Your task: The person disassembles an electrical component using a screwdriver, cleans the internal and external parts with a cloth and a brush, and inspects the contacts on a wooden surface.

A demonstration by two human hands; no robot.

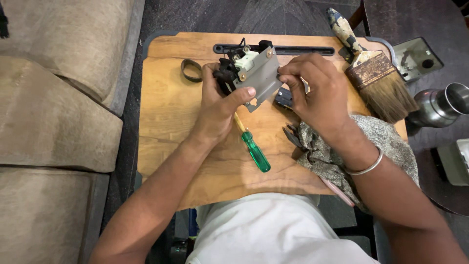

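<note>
Your left hand [220,105] grips the grey metal-plated mechanism [251,73] above the wooden tray [166,117]; your right hand [315,90] pinches its right edge. Green-handled screwdriver [254,149] lies beneath; paintbrush [373,73] at tray's right edge

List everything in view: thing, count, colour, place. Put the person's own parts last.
wooden lap tray: one, brown, across the lap
metal-plated part: one, grey and black, held over the tray
screwdriver: one, green handle, on the tray under the left hand
rubber band: one, dark, tray's upper left
paintbrush: one, worn, brown bristles, tray's upper right
cloth: one, speckled grey, tray's right edge
pliers tip: one, dark, poking from the cloth
steel cup: one, silver, far right
sofa cushions: beige, left
bangle: one, silver, right wrist
left hand: gripping the part
right hand: fingers at the plate's edge
</note>
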